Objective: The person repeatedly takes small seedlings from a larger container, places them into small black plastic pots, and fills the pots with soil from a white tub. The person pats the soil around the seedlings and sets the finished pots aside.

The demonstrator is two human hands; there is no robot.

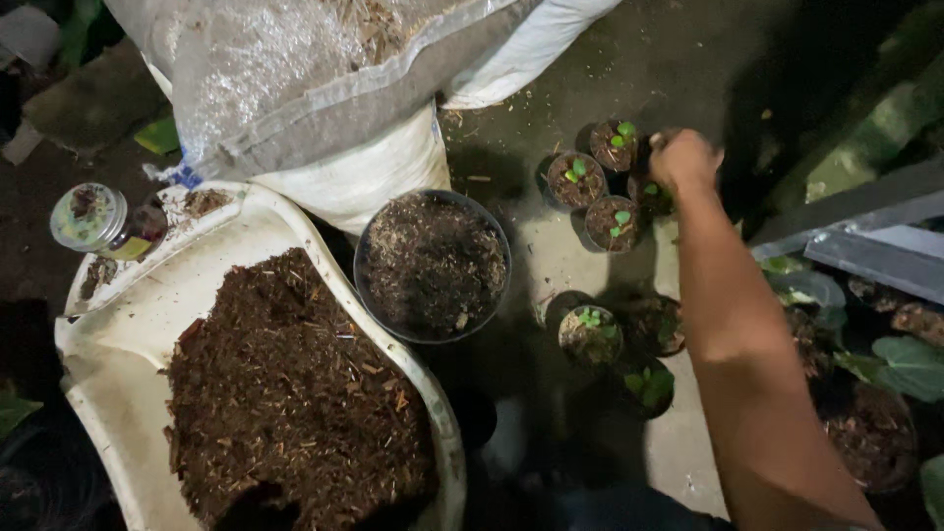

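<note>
My right hand (pixel 684 157) reaches far forward over a cluster of small black seedling pots, its fingers closed on the rim of a pot (pixel 657 138) mostly hidden beneath it. Close beside it stand three small pots with green sprouts (pixel 577 180), (pixel 616 145), (pixel 613 223). Nearer to me is another seedling pot (pixel 590 334). A larger black pot (pixel 433 264) filled with dark soil mix sits in the middle. My left hand is out of sight.
A white tub (pixel 128 344) at left holds a heap of brown coir soil (pixel 295 393). Big white sacks (pixel 324 88) lie behind it. A small lidded jar (pixel 90 218) rests on the tub's far edge. Leafy plants in pots (pixel 885 374) and a metal frame (pixel 865 231) crowd the right.
</note>
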